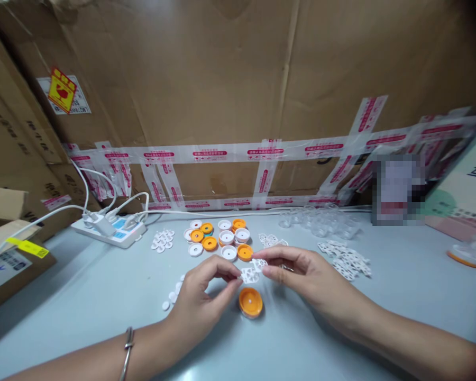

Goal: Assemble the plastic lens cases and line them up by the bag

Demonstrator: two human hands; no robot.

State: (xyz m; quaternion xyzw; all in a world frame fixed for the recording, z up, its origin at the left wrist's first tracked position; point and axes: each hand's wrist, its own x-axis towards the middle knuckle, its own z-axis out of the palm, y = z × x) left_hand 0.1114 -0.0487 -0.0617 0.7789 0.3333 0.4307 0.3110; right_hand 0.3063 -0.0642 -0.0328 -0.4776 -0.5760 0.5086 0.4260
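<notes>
Between thumb and fingers, my left hand pinches a white openwork plastic piece. My right hand is closed on a second white openwork piece, just above and to the right of the first. The two pieces meet or overlap; whether they are joined I cannot tell. Below them on the table sits a round orange cup with a small pale spot at its middle and a clear rim underneath. Small white round parts lie beside my left hand, partly hidden by it.
Orange and white round cups stand behind my hands. White openwork parts are piled at right, clear domes at the back. A power strip with cables lies left, before a large cardboard box. A blurred-out object stands back right.
</notes>
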